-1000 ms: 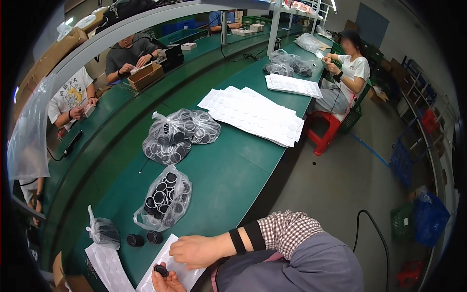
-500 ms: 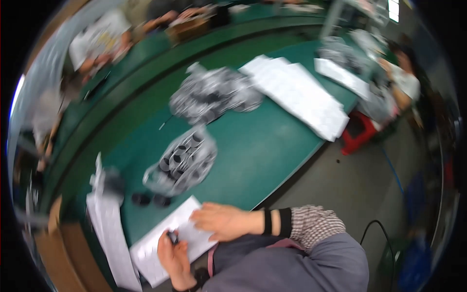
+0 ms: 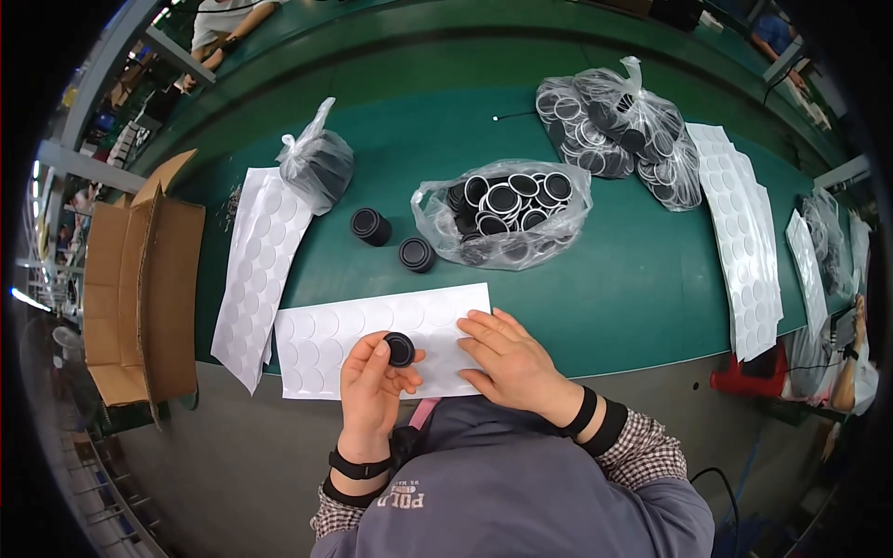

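Observation:
My left hand (image 3: 368,386) pinches a small black round cap (image 3: 400,351) between thumb and fingers, its flat face turned up. Under it lies a white sheet of round stickers (image 3: 319,323) along the table's near edge. My right hand (image 3: 512,363) rests on the right end of this sheet, fingers stretched out and holding nothing. Just beyond the sheet stand two black cylinders (image 3: 369,226), apart from each other. Farther right, an open clear plastic bag (image 3: 577,212) holds several round black pieces with white rims (image 3: 503,199).
More sticker sheets (image 3: 256,251) lie at the left under a tied bag (image 3: 318,166), beside an open cardboard box (image 3: 172,302). Tied bags of rimmed rounds (image 3: 642,126) and another sheet stack (image 3: 739,242) are at the right. A red stool (image 3: 749,374) stands below; a person (image 3: 851,372) sits beyond.
The whole view has turned and steadied, so the sheet now lies nearly level. My left hand still holds the cap; my right hand stays on the sheet, now at its right end.

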`<action>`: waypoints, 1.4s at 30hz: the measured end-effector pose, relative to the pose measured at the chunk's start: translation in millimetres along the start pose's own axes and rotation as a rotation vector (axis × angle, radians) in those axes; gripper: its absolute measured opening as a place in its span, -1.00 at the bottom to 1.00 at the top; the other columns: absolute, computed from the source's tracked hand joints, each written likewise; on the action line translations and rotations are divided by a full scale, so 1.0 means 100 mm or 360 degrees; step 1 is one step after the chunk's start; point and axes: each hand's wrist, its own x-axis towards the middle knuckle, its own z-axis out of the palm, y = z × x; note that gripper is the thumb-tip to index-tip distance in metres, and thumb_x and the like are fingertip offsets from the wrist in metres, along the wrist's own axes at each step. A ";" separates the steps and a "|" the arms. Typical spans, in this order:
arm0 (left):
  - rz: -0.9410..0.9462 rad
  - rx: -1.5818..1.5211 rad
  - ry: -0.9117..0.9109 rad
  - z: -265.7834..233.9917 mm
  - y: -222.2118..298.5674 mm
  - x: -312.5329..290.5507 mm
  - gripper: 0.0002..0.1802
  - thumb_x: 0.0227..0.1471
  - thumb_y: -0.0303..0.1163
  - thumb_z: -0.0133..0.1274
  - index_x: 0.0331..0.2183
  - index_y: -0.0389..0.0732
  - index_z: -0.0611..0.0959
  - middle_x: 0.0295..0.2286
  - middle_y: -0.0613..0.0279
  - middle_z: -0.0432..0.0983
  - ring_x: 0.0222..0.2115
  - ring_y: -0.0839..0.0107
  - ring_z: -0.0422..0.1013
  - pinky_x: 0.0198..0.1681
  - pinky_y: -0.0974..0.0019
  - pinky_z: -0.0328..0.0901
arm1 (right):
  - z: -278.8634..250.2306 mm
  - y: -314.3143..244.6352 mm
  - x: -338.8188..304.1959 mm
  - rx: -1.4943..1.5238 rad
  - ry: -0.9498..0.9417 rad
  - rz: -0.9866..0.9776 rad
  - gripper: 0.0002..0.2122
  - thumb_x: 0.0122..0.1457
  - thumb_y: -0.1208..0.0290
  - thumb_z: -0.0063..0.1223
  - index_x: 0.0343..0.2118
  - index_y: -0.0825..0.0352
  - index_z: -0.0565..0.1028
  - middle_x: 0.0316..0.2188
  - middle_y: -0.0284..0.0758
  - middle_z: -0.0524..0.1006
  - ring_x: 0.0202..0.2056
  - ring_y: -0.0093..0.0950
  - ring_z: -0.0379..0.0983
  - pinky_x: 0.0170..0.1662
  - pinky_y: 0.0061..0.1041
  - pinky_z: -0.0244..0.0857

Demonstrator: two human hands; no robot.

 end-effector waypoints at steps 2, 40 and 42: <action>0.0043 -0.0016 0.0065 -0.05 -0.02 -0.06 -0.77 0.05 -0.36 -0.15 -0.28 -0.31 0.41 -0.49 -0.04 0.49 -0.64 0.39 0.42 -0.61 0.49 0.29 | 0.02 0.00 0.00 0.0017 0.0028 0.0005 -0.71 -0.17 0.41 0.15 -0.32 0.36 0.44 -0.14 -0.23 0.37 -0.02 -0.30 0.23 0.03 -0.27 0.08; 0.0101 0.0341 -0.0424 -0.22 0.03 0.00 -0.88 -0.10 -0.47 0.02 -0.46 -0.29 0.44 -0.56 0.03 0.49 -0.72 0.44 0.36 -0.65 0.51 0.27 | 0.09 0.05 -0.07 0.0040 0.0865 0.0359 -0.84 -0.21 0.62 0.03 -0.47 0.35 0.40 -0.44 -0.30 0.42 -0.34 -0.32 0.35 -0.32 -0.45 0.27; 0.0071 0.0344 -0.0429 -0.27 0.02 -0.01 -0.87 -0.10 -0.47 0.02 -0.45 -0.29 0.43 -0.56 0.04 0.48 -0.71 0.44 0.37 -0.64 0.51 0.28 | 0.12 0.00 -0.05 0.0018 0.0865 0.0296 -0.84 -0.23 0.60 0.03 -0.49 0.33 0.41 -0.43 -0.29 0.41 -0.31 -0.32 0.33 -0.30 -0.43 0.25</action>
